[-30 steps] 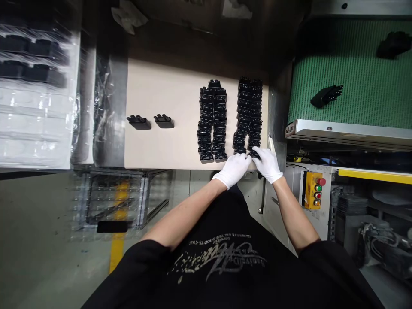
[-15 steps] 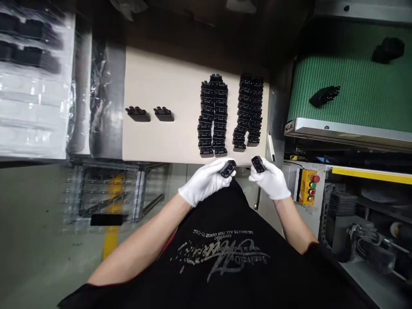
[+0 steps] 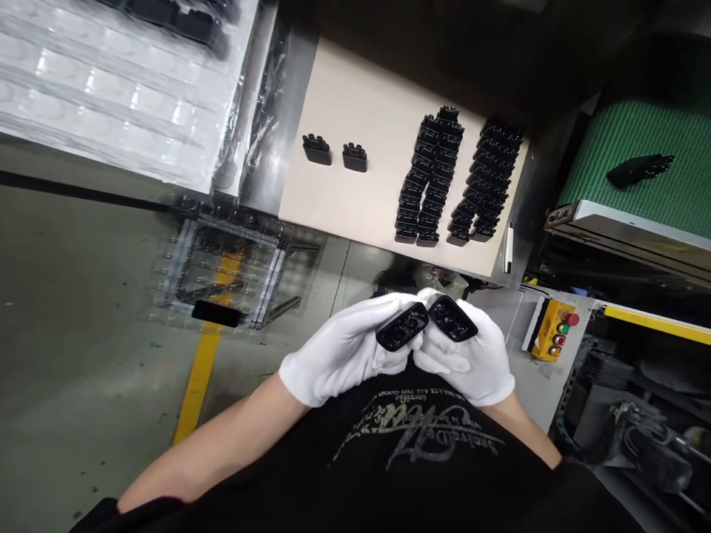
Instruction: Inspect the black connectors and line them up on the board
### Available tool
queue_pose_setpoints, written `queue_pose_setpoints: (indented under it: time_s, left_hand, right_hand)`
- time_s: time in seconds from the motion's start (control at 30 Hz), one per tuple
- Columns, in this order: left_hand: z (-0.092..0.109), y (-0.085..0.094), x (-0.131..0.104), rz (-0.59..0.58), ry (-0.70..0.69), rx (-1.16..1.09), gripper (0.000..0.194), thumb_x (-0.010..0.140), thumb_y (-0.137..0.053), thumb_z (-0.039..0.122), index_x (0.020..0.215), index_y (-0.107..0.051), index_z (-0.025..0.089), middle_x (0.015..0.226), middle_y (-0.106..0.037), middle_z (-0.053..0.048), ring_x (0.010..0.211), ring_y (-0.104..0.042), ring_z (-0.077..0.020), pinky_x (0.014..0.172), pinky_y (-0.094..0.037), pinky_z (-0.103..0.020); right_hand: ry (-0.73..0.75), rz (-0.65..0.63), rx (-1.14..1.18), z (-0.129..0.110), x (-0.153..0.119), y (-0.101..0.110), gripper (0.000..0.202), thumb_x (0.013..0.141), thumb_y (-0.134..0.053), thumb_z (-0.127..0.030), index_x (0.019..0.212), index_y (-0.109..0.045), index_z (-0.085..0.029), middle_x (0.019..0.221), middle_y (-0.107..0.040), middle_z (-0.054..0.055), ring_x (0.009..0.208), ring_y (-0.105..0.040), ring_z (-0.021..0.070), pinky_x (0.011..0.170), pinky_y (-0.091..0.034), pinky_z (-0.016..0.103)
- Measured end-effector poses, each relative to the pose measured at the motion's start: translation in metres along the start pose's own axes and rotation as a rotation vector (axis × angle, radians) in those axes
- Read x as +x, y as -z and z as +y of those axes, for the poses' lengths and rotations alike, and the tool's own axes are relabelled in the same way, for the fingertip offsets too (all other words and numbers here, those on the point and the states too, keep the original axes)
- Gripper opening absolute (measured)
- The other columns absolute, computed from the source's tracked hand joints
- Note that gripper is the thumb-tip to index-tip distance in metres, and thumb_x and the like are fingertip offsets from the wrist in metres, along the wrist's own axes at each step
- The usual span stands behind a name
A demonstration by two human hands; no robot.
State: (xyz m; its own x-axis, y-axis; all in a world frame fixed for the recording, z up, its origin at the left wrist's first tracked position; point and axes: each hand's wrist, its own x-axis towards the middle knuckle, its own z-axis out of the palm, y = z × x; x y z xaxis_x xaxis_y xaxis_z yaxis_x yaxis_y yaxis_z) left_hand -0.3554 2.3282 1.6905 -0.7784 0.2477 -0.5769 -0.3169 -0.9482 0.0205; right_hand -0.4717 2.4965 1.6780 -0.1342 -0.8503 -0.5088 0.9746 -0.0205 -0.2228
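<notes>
Both hands wear white gloves and are side by side in front of my chest. My left hand (image 3: pixel 355 344) is closed around a black plastic part (image 3: pixel 402 328), its hollow side with round details facing up. A similar black plastic part (image 3: pixel 454 319) is gripped by my right hand (image 3: pixel 469 352). The two parts sit close together, tilted toward each other. Beyond them, a beige board (image 3: pixel 355 203) carries double rows of like black parts (image 3: pixel 427 178) and a second group (image 3: pixel 489 178). Two single parts stand apart on its left, one of them here (image 3: pixel 354 157).
On the right, a green conveyor belt (image 3: pixel 600 137) carries one black part (image 3: pixel 638 170). Below it is a yellow button box (image 3: pixel 555 331). A white pen-like object (image 3: pixel 509 248) lies by the board. Clear plastic trays (image 3: pixel 111 96) are at upper left, with a metal frame (image 3: pixel 227 274) below.
Both hands have drawn closer to my body and together, bringing the two black parts almost into contact with their hollow sides showing. The head view has turned and shifted.
</notes>
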Motion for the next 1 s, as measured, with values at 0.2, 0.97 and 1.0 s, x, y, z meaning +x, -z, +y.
queue_pose_setpoints:
  time_s: [0.2, 0.97, 1.0]
  left_hand:
    - [0.000, 0.016, -0.020, 0.000, 0.016, 0.020, 0.016, 0.104, -0.066, 0.022, 0.112, -0.075, 0.011, 0.082, -0.070, -0.009, 0.052, -0.058, -0.0091, 0.054, -0.054, -0.020]
    - [0.006, 0.018, -0.041, -0.003, 0.020, -0.021, 0.019, 0.108, -0.057, 0.020, 0.104, -0.073, 0.010, 0.089, -0.072, -0.012, 0.057, -0.059, -0.0085, 0.057, -0.055, -0.018]
    - [0.006, 0.017, -0.042, -0.002, 0.016, -0.019, 0.019, 0.107, -0.057, 0.020, 0.103, -0.072, 0.010, 0.088, -0.071, -0.012, 0.057, -0.058, -0.0083, 0.056, -0.055, -0.018]
  right_hand:
    - [0.002, -0.011, -0.047, 0.023, -0.001, -0.014, 0.030, 0.111, -0.042, -0.038, 0.117, -0.065, -0.020, 0.058, -0.054, -0.007, 0.036, -0.024, 0.0060, 0.048, -0.035, 0.021]
    - [-0.037, 0.076, 0.215, 0.048, 0.004, -0.045, 0.038, 0.112, -0.033, -0.030, 0.100, -0.064, -0.014, 0.087, -0.075, 0.006, 0.037, -0.023, 0.0017, 0.048, -0.034, 0.019]
    - [-0.038, 0.082, 0.205, 0.047, 0.004, -0.046, 0.037, 0.112, -0.033, -0.031, 0.099, -0.064, -0.015, 0.086, -0.075, 0.005, 0.037, -0.023, 0.0019, 0.048, -0.034, 0.019]
